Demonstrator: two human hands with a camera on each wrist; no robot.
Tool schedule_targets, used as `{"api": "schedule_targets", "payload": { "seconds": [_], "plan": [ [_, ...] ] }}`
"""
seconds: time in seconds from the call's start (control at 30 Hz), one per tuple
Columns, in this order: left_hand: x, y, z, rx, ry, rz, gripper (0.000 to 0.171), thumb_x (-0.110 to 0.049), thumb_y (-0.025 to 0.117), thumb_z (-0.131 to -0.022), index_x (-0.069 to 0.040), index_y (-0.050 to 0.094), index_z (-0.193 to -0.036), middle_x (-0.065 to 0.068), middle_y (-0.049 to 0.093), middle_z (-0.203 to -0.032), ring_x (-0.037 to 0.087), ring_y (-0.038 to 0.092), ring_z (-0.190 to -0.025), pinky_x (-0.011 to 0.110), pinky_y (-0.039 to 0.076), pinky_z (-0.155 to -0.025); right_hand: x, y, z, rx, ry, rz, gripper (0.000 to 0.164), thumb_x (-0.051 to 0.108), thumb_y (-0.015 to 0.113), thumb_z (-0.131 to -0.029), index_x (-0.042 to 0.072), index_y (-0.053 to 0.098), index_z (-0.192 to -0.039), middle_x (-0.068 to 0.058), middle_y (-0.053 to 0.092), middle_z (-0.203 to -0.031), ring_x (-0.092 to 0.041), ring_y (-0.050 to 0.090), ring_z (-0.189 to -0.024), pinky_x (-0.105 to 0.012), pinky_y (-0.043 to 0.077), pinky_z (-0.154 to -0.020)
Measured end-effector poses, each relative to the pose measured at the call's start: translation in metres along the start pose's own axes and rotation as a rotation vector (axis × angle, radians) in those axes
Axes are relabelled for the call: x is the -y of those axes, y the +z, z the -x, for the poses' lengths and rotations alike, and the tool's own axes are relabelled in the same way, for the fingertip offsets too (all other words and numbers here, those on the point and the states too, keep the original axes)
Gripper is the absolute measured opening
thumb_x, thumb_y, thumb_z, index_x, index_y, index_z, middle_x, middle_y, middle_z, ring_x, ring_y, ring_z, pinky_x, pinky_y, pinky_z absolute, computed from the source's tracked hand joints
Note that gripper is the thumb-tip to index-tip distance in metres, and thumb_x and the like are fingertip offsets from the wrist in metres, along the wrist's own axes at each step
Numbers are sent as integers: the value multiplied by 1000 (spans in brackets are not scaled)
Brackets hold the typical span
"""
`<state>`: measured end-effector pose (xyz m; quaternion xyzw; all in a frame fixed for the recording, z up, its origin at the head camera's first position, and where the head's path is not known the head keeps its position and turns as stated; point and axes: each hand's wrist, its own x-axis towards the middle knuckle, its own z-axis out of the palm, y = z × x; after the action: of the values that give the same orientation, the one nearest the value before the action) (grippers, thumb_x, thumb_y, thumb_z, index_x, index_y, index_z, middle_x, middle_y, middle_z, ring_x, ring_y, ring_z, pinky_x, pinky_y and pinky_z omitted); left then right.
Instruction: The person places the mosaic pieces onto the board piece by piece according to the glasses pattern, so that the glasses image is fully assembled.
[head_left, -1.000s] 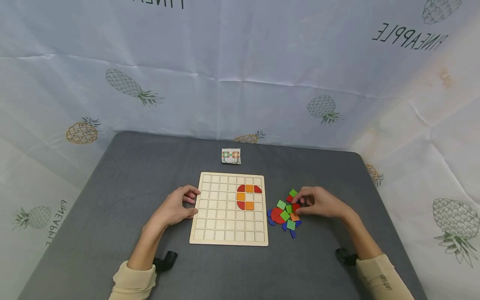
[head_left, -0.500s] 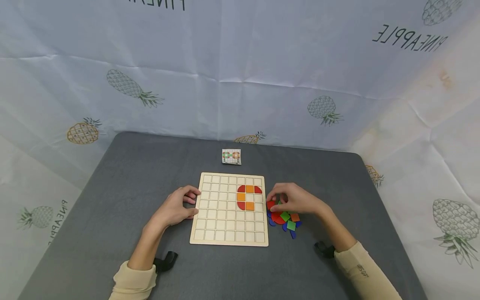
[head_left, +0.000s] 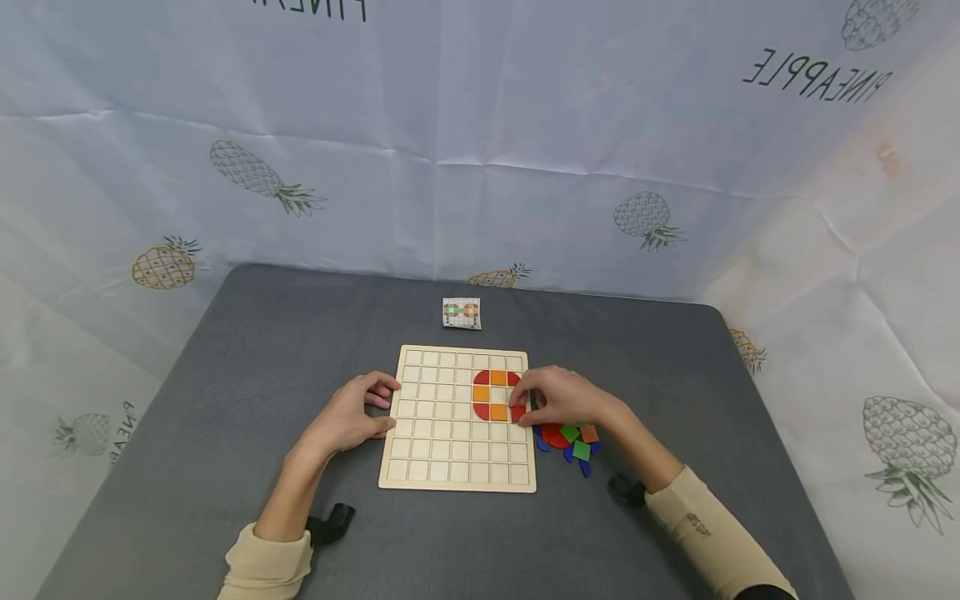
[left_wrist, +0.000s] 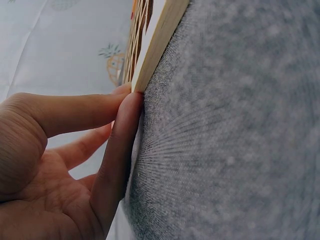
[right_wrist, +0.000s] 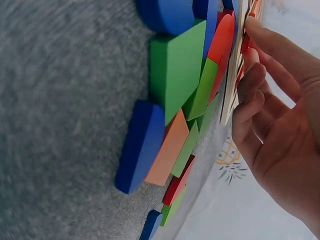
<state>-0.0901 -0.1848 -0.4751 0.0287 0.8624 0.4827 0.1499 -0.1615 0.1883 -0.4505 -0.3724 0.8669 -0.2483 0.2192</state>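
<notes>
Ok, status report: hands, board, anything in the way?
Left fingers touching board edge. Right fingers pinching red piece at board's right side. No visible obstruction.

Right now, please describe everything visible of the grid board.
The pale grid board looks wooden, nearly square, with rounded corners and square cells. It lies flat on the grey table. Red and orange pieces fill cells toward its far right. The left hand touches its left edge; the right hand is at its right edge.

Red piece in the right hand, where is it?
In the head view, the red piece is at the right side of the board, right of the lowest orange square.
</notes>
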Motion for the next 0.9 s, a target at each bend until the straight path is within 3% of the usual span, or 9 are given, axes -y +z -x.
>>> {"api": "schedule_targets", "payload": {
  "seconds": [0.57,0.9],
  "plan": [
    [1,1,0,-5,13,-5,49,6,81,-87,0,65,-133,20,62,-124,33,65,-114,30,63,-70,-5,1,0,-24,-5,19,17,22,85,-95,18,82,-111,4,77,-102,1,58,-73,-20,52,-65],
    [2,0,-1,-9,26,-28,50,5,82,-87,0,65,-133,20,62,-124,34,66,-114,28,62,-72,-21,-11,34,-86,38,-55,19,19,85,-96,14,82,-114,-3,78,-108,-3,59,-74,-21,54,-67]
  ]
}}
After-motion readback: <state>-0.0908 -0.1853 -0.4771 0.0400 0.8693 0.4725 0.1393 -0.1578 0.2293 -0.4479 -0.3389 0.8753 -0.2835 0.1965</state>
